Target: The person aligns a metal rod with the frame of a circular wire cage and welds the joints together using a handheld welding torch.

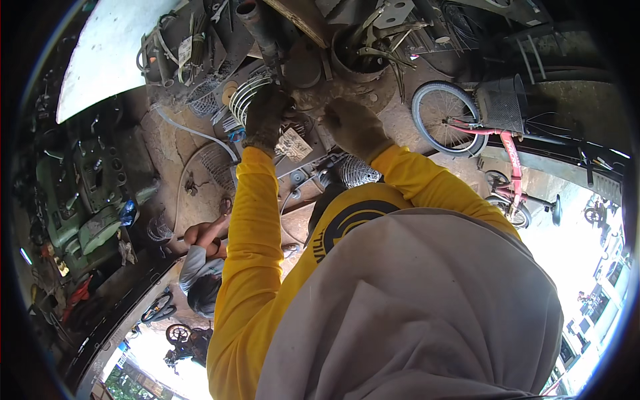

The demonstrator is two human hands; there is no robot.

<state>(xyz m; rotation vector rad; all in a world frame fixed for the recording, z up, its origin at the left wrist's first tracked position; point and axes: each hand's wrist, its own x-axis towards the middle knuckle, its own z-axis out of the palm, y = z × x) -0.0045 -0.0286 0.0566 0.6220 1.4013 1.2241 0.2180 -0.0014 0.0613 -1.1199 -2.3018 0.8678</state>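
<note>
Dark-gloved left hand (267, 119) is right beside the pale, curved metal wire rings (243, 97) on its left, can't tell if it's gripping them. Brown-gloved right hand (353, 128) is curled up, can't tell around what. Tan rectangular tag (293, 145) sits between both hands.

Here's the left hand (268, 117), right at the pale wire coil (244, 97); right hand (353, 127) curled, well apart! Beyond it, a scrap-filled bucket (353, 75); rightward, a pink bicycle (514, 159).
</note>
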